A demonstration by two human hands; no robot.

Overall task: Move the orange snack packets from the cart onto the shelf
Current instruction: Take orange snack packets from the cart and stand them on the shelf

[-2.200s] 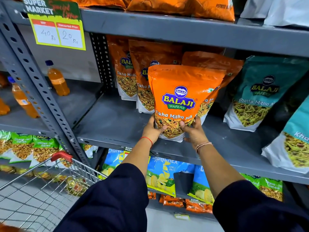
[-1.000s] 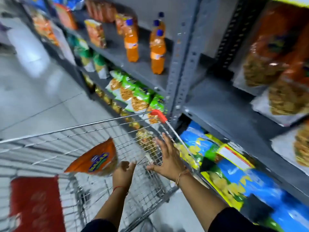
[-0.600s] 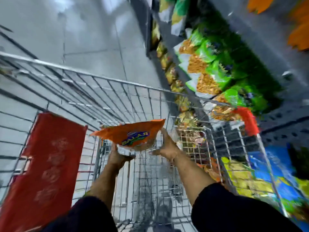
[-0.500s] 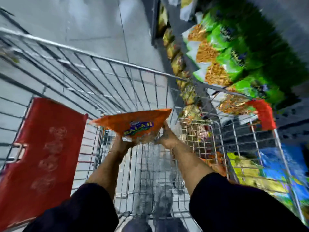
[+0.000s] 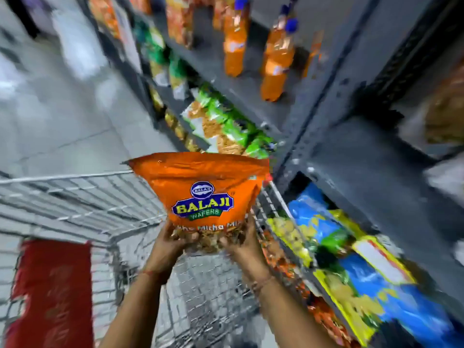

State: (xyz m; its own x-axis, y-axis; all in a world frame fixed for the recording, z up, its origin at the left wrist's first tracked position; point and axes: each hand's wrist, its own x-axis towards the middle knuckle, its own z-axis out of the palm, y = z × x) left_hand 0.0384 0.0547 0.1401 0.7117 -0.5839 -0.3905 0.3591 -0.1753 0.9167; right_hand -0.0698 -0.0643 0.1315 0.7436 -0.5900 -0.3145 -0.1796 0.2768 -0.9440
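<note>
An orange Balaji snack packet (image 5: 200, 187) is upright in mid-air above the wire cart (image 5: 75, 197). My left hand (image 5: 168, 244) grips its bottom left corner and my right hand (image 5: 244, 244) grips its bottom right corner. The grey metal shelf (image 5: 371, 167) lies to the right of the packet, with blurred orange packets (image 5: 444, 114) standing at its far right edge.
A red flap (image 5: 50, 292) sits in the cart at lower left. Orange drink bottles (image 5: 276, 59) stand on the adjoining shelf, green packets (image 5: 226, 126) below them, blue and yellow packets (image 5: 351, 272) on the lower shelf. A perforated upright post (image 5: 319, 116) divides the shelves. Grey floor at left.
Both hands have lifted the packet out of the cart and raised it upright. The view has swung up from the cart toward the shelf.
</note>
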